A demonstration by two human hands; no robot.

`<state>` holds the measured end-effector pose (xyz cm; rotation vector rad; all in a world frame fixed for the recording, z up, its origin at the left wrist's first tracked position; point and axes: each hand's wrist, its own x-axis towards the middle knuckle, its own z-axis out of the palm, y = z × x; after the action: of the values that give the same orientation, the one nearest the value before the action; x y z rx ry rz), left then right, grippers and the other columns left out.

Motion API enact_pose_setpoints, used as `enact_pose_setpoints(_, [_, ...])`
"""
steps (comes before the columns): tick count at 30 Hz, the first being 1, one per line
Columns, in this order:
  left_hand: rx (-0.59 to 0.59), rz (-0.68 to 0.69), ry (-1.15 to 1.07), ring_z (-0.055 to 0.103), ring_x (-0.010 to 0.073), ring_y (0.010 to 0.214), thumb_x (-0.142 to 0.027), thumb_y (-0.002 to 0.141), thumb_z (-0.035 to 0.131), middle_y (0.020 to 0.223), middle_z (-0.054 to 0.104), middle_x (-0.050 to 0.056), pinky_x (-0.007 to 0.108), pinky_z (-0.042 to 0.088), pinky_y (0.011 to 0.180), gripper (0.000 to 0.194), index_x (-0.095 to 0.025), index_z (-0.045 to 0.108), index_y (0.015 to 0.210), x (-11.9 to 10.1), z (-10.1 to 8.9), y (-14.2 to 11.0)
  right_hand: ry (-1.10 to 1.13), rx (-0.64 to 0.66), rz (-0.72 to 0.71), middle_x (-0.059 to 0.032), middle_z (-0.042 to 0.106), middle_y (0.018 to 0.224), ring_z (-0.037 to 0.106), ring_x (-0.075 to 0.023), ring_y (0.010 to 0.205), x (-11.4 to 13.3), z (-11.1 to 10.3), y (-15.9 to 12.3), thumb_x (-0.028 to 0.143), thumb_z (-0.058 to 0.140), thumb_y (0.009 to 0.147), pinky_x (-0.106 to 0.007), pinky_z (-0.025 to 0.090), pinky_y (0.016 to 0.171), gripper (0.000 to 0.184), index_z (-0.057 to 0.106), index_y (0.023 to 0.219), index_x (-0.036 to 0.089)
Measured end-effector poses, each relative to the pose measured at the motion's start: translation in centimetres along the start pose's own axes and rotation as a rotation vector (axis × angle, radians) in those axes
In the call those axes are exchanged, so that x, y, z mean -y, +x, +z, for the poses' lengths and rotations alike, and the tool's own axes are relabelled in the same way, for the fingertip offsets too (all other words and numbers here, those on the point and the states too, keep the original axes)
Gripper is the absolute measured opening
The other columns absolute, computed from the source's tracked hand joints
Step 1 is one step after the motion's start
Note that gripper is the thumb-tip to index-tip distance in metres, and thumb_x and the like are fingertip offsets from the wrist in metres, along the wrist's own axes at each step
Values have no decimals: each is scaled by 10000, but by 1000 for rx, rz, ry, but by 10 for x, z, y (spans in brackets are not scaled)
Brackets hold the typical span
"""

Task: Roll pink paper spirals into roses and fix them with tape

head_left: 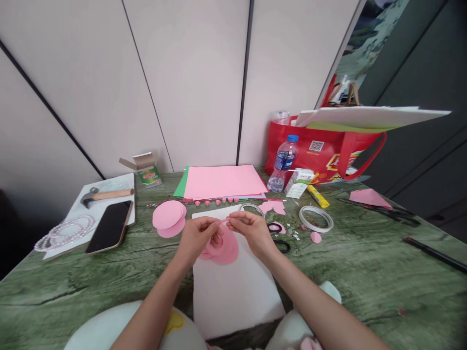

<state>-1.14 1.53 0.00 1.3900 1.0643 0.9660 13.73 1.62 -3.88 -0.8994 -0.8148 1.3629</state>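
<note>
Between the fingertips of both hands is a thin pink paper strip (224,220). One end is pinched by my left hand (200,235), and the other by my right hand (252,232). Pink paper rounds (229,251) lie just beneath my hands on a white board (233,301); my left fingers partly cover them. A stack of pink paper circles (168,215) sits left of the board. Black-handled scissors (282,246) are at its right edge, close to my right hand, with their blades hidden.
Pink sheets (224,181) lie at the back, with small pink rolled pieces (207,203) before them. On the right are a tape roll (315,219), glue stick (318,196), water bottle (283,165) and red bag (324,150). A phone (110,227) and hammer (107,195) lie left.
</note>
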Motion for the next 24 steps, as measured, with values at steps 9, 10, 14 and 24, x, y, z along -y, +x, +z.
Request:
enact_pose_setpoints(9, [0,2,-6,499,103,403,-331,705,575,430,538,3,211,420,423,242,-125,583,577,-1,0,0,-19,-28,-12,10,623,561,579,-109,522,3,2,-2,328,764,491,-282,513,606,269,643,663,161])
enact_pose_setpoints(10, [0,3,-5,498,104,402,-335,702,576,428,536,5,212,420,421,247,-123,583,575,-1,0,0,-24,-32,-16,9,622,562,578,-111,522,3,2,-2,332,763,492,-287,515,607,266,644,656,160])
enact_pose_setpoints(14, [0,-2,2,496,106,402,-335,701,575,426,535,6,215,420,421,248,-121,581,576,-2,0,0,-42,-30,-36,-6,638,590,590,-123,557,3,2,-1,331,758,501,-301,514,643,249,653,640,152])
enact_pose_setpoints(24, [-12,0,-3,493,103,406,-317,701,573,430,533,2,212,411,424,229,-125,581,578,-1,0,0,-33,19,-38,-41,678,709,624,-159,665,1,0,0,339,740,535,-355,491,759,273,684,735,162])
